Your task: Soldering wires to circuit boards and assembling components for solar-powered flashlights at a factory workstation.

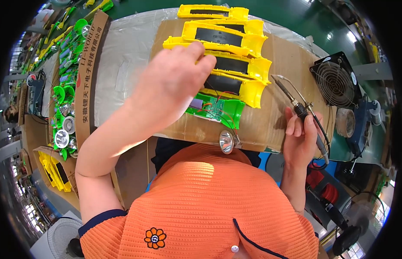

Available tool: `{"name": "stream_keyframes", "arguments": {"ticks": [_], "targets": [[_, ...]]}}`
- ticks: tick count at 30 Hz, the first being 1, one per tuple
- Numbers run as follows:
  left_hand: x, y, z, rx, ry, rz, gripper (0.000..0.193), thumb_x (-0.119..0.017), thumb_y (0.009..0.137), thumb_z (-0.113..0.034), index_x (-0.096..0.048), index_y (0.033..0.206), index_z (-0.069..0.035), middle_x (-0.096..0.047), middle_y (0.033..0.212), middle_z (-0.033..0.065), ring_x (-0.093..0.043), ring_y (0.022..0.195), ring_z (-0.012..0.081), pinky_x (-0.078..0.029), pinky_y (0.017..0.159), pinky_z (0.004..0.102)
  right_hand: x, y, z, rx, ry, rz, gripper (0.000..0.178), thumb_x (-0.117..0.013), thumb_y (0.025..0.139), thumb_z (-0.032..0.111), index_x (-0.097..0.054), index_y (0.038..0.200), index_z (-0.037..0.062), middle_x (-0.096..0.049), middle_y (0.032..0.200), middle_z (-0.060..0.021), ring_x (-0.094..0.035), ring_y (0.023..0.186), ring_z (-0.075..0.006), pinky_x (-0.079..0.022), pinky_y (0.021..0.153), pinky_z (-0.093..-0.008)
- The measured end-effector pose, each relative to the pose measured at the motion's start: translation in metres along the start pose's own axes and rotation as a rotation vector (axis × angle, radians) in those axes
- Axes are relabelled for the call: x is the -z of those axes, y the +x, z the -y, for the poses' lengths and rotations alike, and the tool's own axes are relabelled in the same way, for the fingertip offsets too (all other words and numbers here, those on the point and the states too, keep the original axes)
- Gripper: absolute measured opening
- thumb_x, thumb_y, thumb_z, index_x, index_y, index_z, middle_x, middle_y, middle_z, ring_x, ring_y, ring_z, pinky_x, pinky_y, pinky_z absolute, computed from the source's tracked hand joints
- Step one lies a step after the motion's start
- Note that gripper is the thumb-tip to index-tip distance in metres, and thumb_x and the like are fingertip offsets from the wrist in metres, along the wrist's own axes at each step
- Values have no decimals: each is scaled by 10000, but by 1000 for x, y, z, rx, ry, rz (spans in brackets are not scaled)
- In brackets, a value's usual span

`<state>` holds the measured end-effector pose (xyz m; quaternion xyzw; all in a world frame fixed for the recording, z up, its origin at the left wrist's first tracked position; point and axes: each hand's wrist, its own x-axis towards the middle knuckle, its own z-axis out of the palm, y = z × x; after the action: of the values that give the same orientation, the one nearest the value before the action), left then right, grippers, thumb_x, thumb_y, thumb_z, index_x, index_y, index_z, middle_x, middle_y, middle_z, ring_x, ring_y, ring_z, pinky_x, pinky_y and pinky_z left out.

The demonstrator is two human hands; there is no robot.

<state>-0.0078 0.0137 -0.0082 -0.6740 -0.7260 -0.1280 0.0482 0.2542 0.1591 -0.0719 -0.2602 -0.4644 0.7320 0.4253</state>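
My right hand (pixel 301 140) grips a soldering iron (pixel 300 110) by its handle, with a thin metal tube running beside it and its tip pointing up and left. My left hand (pixel 170 80) is closed in a pinch over the row of yellow plastic shells (pixel 257 68) with black inner panels. What its fingers hold is hidden; a thin dark wire runs down from near them. Just below lies a green half-shell (pixel 235 113) holding a circuit board (pixel 216 108), coloured wires and a purple cylinder partly covered by my hand. A round reflector lamp (pixel 226 142) hangs by wires at the cardboard's near edge.
A cardboard sheet (pixel 291 56) covers the bench. On the left, a carton wall (pixel 91 73) borders a pile of green assemblies (pixel 69 86). A black fan (pixel 337 80), a solder-like coil (pixel 345 122) and a blue stand (pixel 360 129) are at the right.
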Motion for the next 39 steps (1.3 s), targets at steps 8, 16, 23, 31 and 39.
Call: {"name": "stream_keyframes", "arguments": {"ticks": [8, 16, 23, 31, 39], "targets": [[36, -18, -18, -161, 66, 241, 560, -740, 752, -205, -599, 1278, -72, -611, 1109, 70, -559, 1073, 246, -426, 931, 383, 7, -3, -3, -4, 165, -25, 71, -540, 982, 110, -470, 977, 97, -420, 635, -4, -509, 592, -146, -480, 990, -449], [28, -29, 14, -168, -130, 121, 610, -695, 855, -179, -487, 1416, -56, -591, 1107, 138, -569, 1042, 321, -453, 917, 439, 10, 1, -1, -6, 257, -55, 99, -545, 992, 157, -459, 986, 110, -407, 641, 12, -471, 585, -127, -476, 944, -395], [18, 113, 177, 47, 321, -25, 554, -665, 915, -249, -460, 1415, -125, -631, 1101, 120, -591, 1028, 320, -482, 865, 447, 5, 0, 3, 2, 218, -85, 126, -565, 963, 124, -441, 963, 100, -419, 631, -4, -490, 576, -141, -490, 908, -390], [2, 128, 239, 423, 290, 343, 879, -632, 898, -560, -181, 1581, -241, -431, 1472, 174, -419, 1364, 363, -372, 1064, 589, 2, -2, -7, 21, 234, -87, 133, -570, 951, 89, -452, 1012, 93, -424, 646, -8, -462, 547, -127, -501, 883, -394], [193, -26, 283, 569, 433, 520, 197, -725, 823, -180, -725, 971, -49, -717, 896, 122, -687, 832, 270, -545, 750, 395, 16, -2, -7, -26, 272, -90, 62, -509, 1032, 153, -496, 999, 103, -325, 631, 31, -370, 599, -74, -461, 938, -353]]}}
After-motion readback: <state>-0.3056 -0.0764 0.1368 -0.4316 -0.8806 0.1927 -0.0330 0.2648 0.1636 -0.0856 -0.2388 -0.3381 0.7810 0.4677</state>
